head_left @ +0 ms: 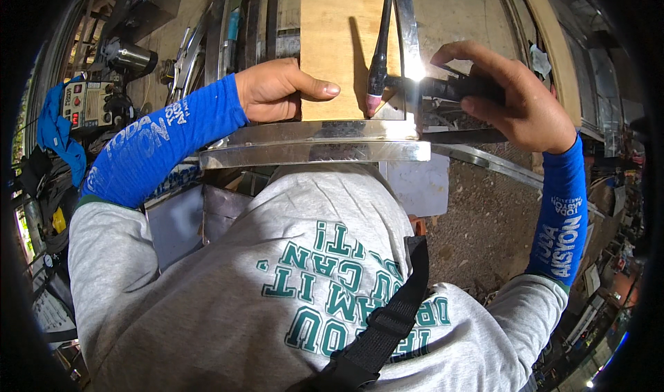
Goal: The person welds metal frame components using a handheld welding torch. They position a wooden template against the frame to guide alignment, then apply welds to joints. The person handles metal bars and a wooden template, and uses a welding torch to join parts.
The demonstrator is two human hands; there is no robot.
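My right hand (pixel 515 95) holds the black handle of a TIG welding torch (pixel 377 74), index finger reaching forward. The torch's long back cap points away from me, and its pinkish cup sits close to the near bar of a shiny metal frame (pixel 311 131). My left hand (pixel 273 91) rests on the frame's left side, its thumb stretched over a wooden board (pixel 328 39). Its other fingers are mostly hidden and seem curled round the frame's side. A second shiny metal bar (pixel 318 155) lies along the near edge.
A welding machine (pixel 88 105) with knobs stands at the left, a blue cloth (pixel 61 133) beside it. Behind it sits a round metal-cased tool (pixel 131 59). Metal lengths (pixel 491 162) and scattered shop items lie around the bench. Gravelly ground (pixel 477 219) shows at the right.
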